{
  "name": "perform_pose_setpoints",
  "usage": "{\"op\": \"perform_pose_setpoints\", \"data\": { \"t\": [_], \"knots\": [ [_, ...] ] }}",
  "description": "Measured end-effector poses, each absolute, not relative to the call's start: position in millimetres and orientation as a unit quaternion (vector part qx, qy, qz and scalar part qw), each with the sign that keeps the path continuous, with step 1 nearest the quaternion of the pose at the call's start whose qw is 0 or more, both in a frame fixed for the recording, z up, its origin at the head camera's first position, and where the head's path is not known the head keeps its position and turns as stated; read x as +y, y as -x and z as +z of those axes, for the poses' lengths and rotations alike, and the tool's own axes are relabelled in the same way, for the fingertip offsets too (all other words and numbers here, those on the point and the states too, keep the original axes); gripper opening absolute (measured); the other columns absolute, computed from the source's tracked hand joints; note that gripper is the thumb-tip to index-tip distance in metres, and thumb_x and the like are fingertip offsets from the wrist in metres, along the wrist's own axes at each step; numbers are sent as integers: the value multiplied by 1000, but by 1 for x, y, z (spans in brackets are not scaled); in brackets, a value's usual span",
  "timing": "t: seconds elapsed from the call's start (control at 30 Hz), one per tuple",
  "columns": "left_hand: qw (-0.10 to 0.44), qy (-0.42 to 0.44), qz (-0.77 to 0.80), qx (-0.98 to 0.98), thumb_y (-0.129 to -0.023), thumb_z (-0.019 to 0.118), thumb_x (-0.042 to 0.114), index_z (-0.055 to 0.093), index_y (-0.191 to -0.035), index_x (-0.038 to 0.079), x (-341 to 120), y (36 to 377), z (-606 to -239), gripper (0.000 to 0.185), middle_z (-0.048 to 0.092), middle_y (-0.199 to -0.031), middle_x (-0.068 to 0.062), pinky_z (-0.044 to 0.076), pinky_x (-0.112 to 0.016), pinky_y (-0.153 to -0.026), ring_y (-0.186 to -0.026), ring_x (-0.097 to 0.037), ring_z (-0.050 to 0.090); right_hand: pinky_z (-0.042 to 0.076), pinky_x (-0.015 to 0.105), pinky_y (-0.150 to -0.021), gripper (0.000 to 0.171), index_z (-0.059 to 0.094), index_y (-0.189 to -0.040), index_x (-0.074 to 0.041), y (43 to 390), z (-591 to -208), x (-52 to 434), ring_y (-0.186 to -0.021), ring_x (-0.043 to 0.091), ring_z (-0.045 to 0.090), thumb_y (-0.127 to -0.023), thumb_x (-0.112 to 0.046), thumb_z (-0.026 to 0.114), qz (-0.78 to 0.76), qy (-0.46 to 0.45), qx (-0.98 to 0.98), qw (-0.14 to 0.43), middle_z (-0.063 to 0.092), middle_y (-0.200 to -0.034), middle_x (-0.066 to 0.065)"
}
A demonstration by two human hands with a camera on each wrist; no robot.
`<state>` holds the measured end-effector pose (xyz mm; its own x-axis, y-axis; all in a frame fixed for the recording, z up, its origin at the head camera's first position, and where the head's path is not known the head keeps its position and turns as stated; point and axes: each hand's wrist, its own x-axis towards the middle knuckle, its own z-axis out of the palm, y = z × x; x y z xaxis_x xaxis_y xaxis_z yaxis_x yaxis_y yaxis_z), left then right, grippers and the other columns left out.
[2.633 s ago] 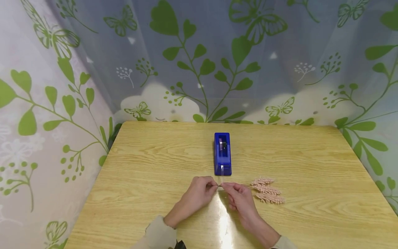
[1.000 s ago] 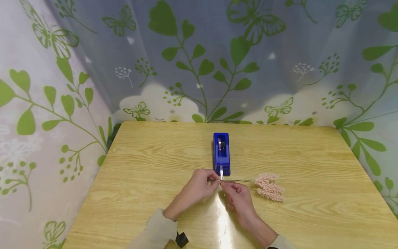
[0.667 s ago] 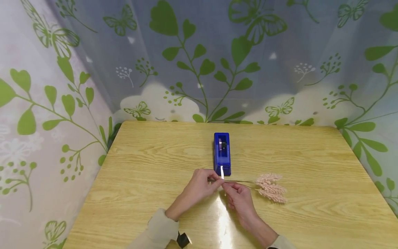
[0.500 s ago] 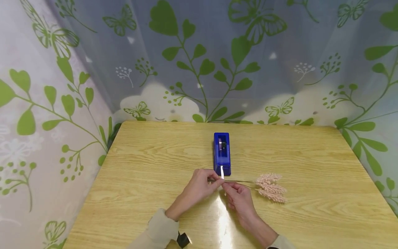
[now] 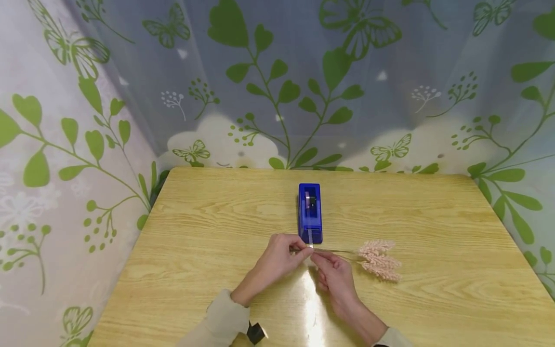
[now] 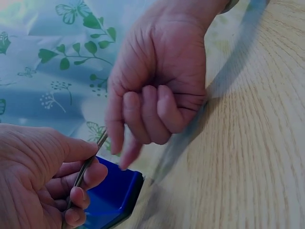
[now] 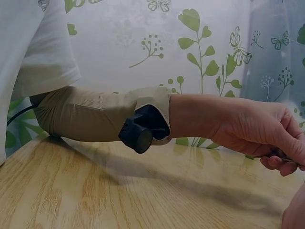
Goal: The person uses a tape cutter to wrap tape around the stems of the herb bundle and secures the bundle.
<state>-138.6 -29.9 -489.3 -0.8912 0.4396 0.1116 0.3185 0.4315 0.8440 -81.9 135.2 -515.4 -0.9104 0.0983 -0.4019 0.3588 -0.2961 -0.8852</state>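
You are working over a pale wooden table point(image 5: 433, 299) that is catching a glossy streak of light just in front of you. Your left hand point(image 5: 277, 260) is curling its fingers around the thin stems point(image 6: 86, 169), and your right hand point(image 5: 334, 277) is pinching them just beside it, other fingers folded in. The pink dried-flower sprigs point(image 5: 379, 260) are lying to your right, heads resting on the wood. Just beyond your fingertips a blue tape dispenser point(image 5: 310, 212) is holding its roll, a strip of clear tape point(image 5: 310, 237) hanging from its near end. Behind the table a leaf-and-butterfly curtain point(image 5: 277, 86) is closing off the room
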Motion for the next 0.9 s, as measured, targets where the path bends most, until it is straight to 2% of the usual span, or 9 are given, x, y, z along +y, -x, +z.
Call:
{"op": "perform_pose_setpoints", "data": {
  "t": [0.07, 0.37, 0.57, 0.73, 0.9],
  "knots": [
    [60, -226, 484, 844, -95, 78, 15, 79, -86, 10, -30, 138, -488, 11, 77, -81, 0, 52, -21, -55, -66, -3, 62, 27, 19, -47, 34, 64, -125, 6, 82, -514, 135, -50, 3, 32, -99, -14, 71, -780, -201, 587, 82, 41, -57, -9],
    [68, -230, 472, 848, -95, 76, 10, 80, -89, 6, -29, 137, -485, 9, 78, -84, -2, 51, -19, -58, -62, -3, 57, 21, 19, -46, 21, 67, -112, 3, 77, -509, 133, -46, 3, 26, -99, -13, 68, -812, -205, 539, 89, 36, -54, -9],
    [61, -229, 474, 848, -94, 76, 11, 80, -89, 6, -30, 136, -485, 8, 78, -84, -2, 52, -20, -63, -66, -2, 60, 20, 19, -46, 6, 67, -95, -5, 76, -506, 133, -46, 3, 24, -98, -10, 67, -815, -216, 533, 79, 32, -53, -10],
    [66, -227, 474, 848, -94, 76, 10, 80, -90, 6, -30, 136, -485, 7, 79, -86, -3, 51, -20, -60, -63, -2, 59, 21, 19, -46, 8, 69, -93, -5, 75, -505, 134, -47, 4, 24, -99, -10, 67, -821, -208, 526, 78, 30, -53, -9],
    [70, -222, 476, 848, -95, 76, 11, 80, -91, 8, -30, 136, -484, 7, 79, -88, -3, 49, -19, -56, -60, -2, 57, 21, 19, -46, 28, 55, -72, -14, 75, -506, 134, -47, 4, 23, -98, -11, 67, -825, -216, 520, 59, 29, -51, -11]
  ]
}}
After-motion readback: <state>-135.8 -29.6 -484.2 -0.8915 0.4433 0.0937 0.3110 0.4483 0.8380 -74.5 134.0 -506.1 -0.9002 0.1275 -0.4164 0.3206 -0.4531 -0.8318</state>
